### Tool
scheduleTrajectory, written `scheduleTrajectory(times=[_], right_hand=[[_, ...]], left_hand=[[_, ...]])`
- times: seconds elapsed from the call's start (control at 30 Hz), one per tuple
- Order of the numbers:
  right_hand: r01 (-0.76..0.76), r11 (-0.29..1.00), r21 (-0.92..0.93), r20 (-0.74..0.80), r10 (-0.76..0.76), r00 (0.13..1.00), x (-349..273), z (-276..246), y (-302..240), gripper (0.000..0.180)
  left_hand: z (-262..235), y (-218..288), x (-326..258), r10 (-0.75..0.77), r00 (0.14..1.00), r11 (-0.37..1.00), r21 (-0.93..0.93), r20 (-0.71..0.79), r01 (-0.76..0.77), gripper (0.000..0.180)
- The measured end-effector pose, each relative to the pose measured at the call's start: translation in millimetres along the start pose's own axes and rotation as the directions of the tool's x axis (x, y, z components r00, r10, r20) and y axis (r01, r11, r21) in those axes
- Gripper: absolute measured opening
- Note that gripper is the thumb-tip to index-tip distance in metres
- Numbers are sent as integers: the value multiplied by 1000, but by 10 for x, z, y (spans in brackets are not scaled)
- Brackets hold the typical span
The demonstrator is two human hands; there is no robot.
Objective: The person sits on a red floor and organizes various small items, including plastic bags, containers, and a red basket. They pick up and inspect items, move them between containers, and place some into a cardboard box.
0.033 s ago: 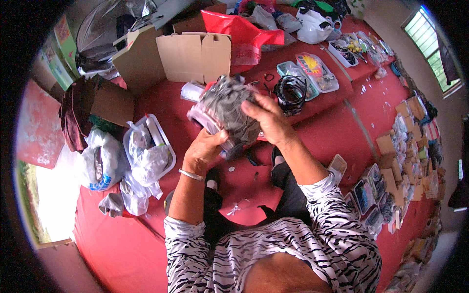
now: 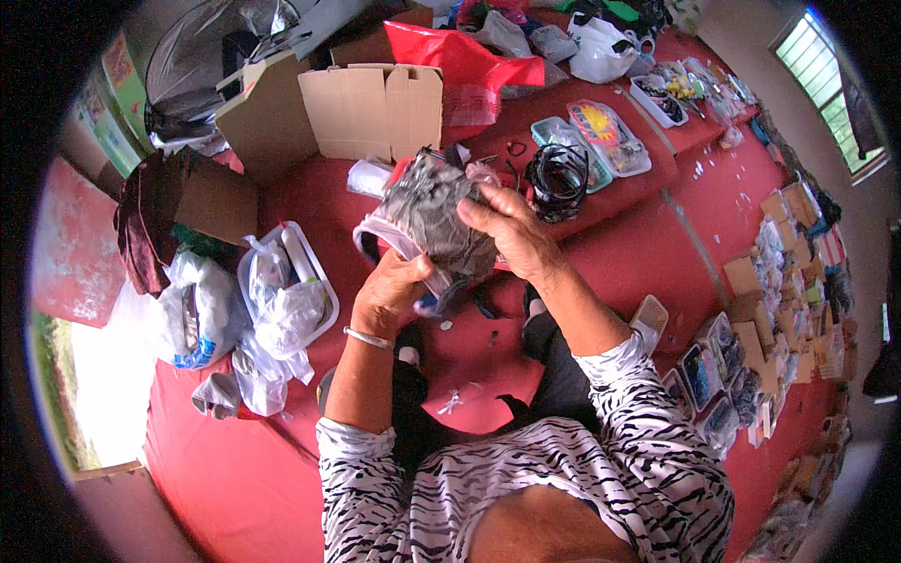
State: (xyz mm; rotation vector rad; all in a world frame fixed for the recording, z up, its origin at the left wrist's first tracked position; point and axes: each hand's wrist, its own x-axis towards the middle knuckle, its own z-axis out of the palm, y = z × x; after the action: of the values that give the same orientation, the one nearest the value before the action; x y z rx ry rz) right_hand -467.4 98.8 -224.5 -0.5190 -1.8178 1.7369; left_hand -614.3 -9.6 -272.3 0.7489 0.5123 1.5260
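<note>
By the left hand [image 2: 389, 289], a pale rim [image 2: 392, 235] of the grey patterned cloth bundle [image 2: 434, 214] is gripped near its lower left. The bundle is held ahead of that hand and left of the right hand [image 2: 511, 230], whose thumb is laid on it; finger closure there cannot be told. Its longer axis seems pointed toward the red surface's [image 2: 638, 258] far edge, where a cardboard box [image 2: 352, 111] is stood.

The grey bundle [image 2: 434, 202] looks like wrinkled cloth, the red bag [image 2: 460, 68] glossy plastic.
</note>
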Motion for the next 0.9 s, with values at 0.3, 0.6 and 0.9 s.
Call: scheduleTrajectory(times=[0.3,0.6,0.9], right_hand=[[-157,972,176,-111,178,978,108,-53,464,39],[168,986,12,121,-168,978,-16,-21,156,39],[118,989,-92,-164,-132,978,25,-80,241,30]], left_hand=[[111,-23,34,-98,974,971,197,-203,139,51],[-165,18,-12,-202,979,693,710,24,126,56],[-19,41,69,-44,972,931,343,-230,123,48]])
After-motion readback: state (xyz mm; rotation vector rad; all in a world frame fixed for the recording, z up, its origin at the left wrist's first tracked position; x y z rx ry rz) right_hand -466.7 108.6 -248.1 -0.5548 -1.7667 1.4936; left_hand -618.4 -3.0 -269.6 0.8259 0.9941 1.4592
